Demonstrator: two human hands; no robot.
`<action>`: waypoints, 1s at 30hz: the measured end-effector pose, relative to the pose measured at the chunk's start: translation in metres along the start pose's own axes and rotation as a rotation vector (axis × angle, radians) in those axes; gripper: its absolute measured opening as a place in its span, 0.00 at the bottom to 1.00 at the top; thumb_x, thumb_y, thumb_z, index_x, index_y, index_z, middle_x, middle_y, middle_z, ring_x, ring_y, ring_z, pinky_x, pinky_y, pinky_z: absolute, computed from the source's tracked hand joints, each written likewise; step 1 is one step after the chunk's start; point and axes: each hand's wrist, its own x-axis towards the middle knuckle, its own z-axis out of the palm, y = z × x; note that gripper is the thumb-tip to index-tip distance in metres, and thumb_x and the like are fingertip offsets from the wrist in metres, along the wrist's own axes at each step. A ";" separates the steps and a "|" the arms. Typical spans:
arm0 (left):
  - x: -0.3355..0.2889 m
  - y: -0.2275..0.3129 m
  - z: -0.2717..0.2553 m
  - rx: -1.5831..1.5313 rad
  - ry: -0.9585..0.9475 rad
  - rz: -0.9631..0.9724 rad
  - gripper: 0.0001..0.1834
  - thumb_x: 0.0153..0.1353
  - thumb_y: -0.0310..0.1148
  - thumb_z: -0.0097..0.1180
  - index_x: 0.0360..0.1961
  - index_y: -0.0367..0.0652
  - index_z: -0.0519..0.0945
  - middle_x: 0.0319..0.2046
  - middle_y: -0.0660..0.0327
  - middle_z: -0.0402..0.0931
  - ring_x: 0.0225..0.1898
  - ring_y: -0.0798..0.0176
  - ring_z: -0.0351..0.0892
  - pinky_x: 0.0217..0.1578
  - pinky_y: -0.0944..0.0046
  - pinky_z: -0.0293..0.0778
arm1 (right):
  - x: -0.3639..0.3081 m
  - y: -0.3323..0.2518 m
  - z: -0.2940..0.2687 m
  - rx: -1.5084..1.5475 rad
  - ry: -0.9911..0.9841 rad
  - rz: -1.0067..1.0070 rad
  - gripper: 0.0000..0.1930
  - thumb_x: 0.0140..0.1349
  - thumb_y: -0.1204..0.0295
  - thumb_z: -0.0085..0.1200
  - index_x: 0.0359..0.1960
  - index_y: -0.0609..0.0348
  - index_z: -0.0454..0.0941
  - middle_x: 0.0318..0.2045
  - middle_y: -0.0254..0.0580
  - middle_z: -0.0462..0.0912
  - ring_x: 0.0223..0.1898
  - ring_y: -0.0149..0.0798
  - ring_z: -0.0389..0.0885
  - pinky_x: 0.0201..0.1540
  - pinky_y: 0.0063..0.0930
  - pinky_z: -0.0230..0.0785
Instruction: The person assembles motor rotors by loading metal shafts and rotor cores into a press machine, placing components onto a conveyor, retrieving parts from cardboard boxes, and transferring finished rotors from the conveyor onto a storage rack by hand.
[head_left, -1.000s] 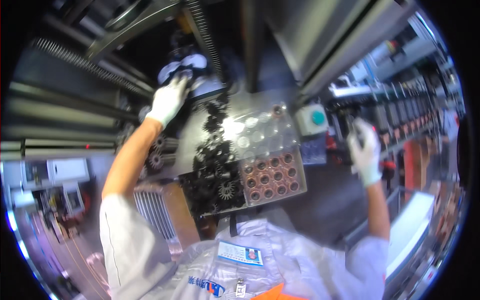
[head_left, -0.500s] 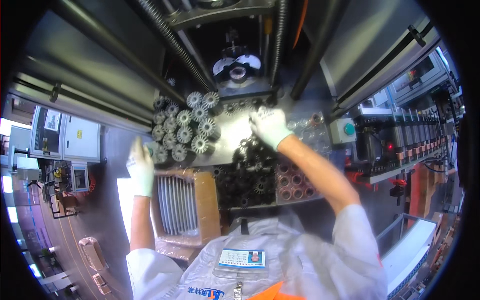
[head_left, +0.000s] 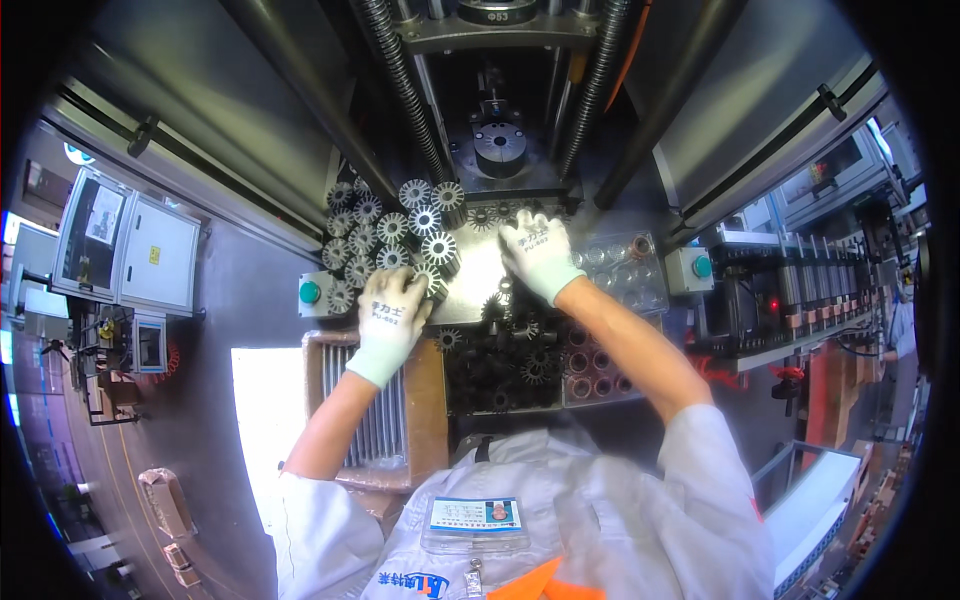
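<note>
My left hand point(head_left: 392, 310), in a white glove, lies at the front of a group of upright slotted metal cores point(head_left: 439, 248). Its fingers are curled against the nearest slotted metal core point(head_left: 429, 272), and the glove hides part of it. Further right, my gloved right hand point(head_left: 538, 255) rests over the bright metal plate point(head_left: 468, 285) with bent fingers. Beside those fingertips is a row of small dark toothed discs point(head_left: 482, 216); whatever the fingers enclose is hidden. Many dark toothed pieces point(head_left: 500, 365) are heaped nearer to me.
A press with a round grey fixture point(head_left: 500, 148) stands ahead between dark columns point(head_left: 655, 110). Green buttons point(head_left: 310, 292) point(head_left: 702, 266) flank the work area. A cardboard box point(head_left: 428, 410) of metal rods is at near left. Clear plastic trays point(head_left: 615, 265) hold copper-coloured rings point(head_left: 580, 385) at right.
My left hand has moved right, from beside the left button to the slotted cores. The two bright half-round plates at the press no longer show. My right hand stays over the plate.
</note>
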 end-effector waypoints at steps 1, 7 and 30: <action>0.002 0.001 0.003 -0.002 0.000 0.006 0.23 0.52 0.35 0.69 0.51 0.48 0.80 0.53 0.56 0.74 0.58 0.45 0.71 0.59 0.45 0.67 | 0.001 0.003 0.002 -0.009 -0.022 0.045 0.06 0.57 0.68 0.54 0.33 0.50 0.83 0.37 0.42 0.82 0.43 0.45 0.81 0.43 0.44 0.68; 0.012 0.000 0.007 -0.028 0.064 0.141 0.25 0.39 0.26 0.73 0.42 0.45 0.79 0.55 0.57 0.73 0.61 0.46 0.69 0.63 0.43 0.64 | -0.004 -0.002 -0.018 0.103 0.035 0.032 0.09 0.63 0.61 0.52 0.37 0.43 0.85 0.41 0.37 0.82 0.47 0.42 0.77 0.54 0.42 0.61; 0.021 0.006 -0.051 -0.579 0.241 -0.165 0.19 0.46 0.22 0.73 0.36 0.39 0.74 0.57 0.47 0.74 0.57 0.45 0.76 0.56 0.52 0.74 | 0.126 0.064 -0.119 1.510 0.633 0.316 0.20 0.59 0.81 0.60 0.55 0.65 0.81 0.45 0.42 0.86 0.44 0.31 0.84 0.50 0.23 0.76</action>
